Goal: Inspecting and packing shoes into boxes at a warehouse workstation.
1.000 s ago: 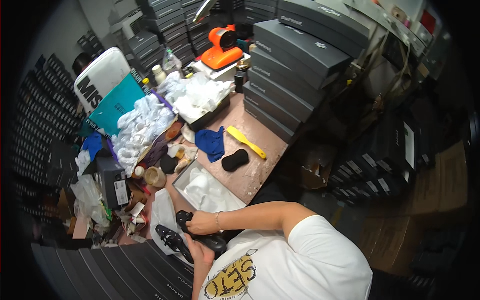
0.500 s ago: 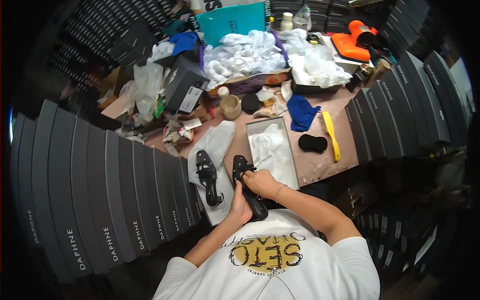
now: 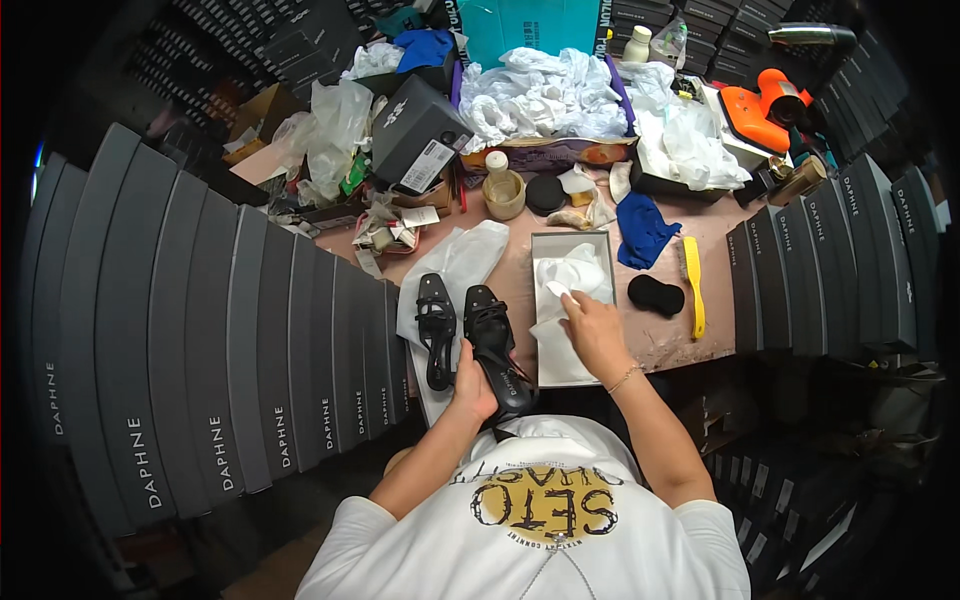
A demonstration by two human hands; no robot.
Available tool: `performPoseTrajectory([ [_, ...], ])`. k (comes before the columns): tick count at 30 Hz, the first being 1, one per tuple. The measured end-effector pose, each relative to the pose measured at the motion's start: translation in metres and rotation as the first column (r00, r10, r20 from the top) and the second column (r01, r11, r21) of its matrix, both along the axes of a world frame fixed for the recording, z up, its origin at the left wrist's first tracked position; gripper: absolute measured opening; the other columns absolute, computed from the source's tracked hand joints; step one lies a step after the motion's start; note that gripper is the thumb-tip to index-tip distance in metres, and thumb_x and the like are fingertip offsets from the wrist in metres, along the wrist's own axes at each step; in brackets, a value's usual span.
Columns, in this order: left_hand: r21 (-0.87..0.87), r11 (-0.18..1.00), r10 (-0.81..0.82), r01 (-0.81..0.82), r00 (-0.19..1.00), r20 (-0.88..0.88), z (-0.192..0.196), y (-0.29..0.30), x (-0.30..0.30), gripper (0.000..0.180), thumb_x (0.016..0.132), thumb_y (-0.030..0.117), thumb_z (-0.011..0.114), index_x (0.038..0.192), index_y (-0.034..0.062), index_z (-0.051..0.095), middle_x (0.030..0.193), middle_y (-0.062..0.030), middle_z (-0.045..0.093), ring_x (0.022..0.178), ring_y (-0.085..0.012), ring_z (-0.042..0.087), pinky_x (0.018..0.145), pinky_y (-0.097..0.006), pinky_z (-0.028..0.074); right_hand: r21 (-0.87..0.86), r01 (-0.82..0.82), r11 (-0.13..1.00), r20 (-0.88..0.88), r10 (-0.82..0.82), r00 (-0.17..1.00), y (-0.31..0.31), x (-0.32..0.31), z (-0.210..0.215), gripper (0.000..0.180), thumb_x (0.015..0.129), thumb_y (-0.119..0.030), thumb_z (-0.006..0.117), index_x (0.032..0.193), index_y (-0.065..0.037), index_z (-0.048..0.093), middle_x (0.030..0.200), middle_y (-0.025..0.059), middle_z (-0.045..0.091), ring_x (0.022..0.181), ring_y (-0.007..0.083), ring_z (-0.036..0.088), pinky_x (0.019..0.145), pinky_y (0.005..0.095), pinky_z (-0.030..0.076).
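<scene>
Two black strappy sandals lie on a white bag at the table's near edge. My left hand (image 3: 473, 380) grips the heel end of the right sandal (image 3: 495, 340); the left sandal (image 3: 436, 325) lies free beside it. My right hand (image 3: 592, 330) reaches into an open grey shoe box (image 3: 541, 245) and pinches the white tissue paper (image 3: 575, 275) lining it.
A black pad (image 3: 656, 295), a yellow brush (image 3: 692, 285) and a blue cloth (image 3: 644, 230) lie right of the box. Behind are a small jar (image 3: 503, 188), crumpled white paper (image 3: 540, 95), a black box (image 3: 418, 135) and an orange tool (image 3: 760, 110). Stacked grey shoe boxes (image 3: 200, 330) flank both sides.
The view has swung to the table. My right hand left the sandal and moved into the box onto the tissue. My left hand now holds the right sandal's heel.
</scene>
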State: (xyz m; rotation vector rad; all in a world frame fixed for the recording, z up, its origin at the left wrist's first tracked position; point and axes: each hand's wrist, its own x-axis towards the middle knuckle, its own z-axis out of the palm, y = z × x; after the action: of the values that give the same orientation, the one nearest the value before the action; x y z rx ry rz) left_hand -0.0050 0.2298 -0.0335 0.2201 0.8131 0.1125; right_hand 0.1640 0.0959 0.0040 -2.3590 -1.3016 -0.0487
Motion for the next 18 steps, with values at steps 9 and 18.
performPoseTrajectory([
  [9, 0.162, 0.986, -0.043, 0.043, 0.999, -0.003, 0.024, -0.022, 0.008, 0.072, 0.092, 0.067, 0.029, 0.134, 0.0100, 0.042, 0.130, -0.0084, 0.050, 0.120, -0.0219, 0.049, 0.101, -0.037, 0.040, -0.125, -0.441, 0.889, -0.368, 0.371, 0.852, 0.043, -0.045, 0.029, 0.048, 0.094, -0.042, 0.046, 0.105, 0.002, 0.061, 0.097, 0.0173, 0.063, 0.099, 0.0323, 0.058, 0.103, 0.0527, 0.027],
  [18, 0.249, 0.966, -0.109, 0.074, 0.986, 0.128, 0.046, -0.034, 0.015, 0.086, 0.087, 0.072, 0.032, 0.145, 0.0090, 0.022, 0.144, -0.0098, 0.035, 0.133, -0.0240, 0.033, 0.109, -0.041, 0.029, 0.010, -0.320, 0.947, -0.788, 0.204, 0.580, 0.078, -0.038, -0.041, 0.069, 0.096, -0.054, 0.028, 0.107, 0.010, 0.052, 0.095, 0.0295, 0.061, 0.099, 0.0440, 0.055, 0.103, 0.0536, 0.026],
])
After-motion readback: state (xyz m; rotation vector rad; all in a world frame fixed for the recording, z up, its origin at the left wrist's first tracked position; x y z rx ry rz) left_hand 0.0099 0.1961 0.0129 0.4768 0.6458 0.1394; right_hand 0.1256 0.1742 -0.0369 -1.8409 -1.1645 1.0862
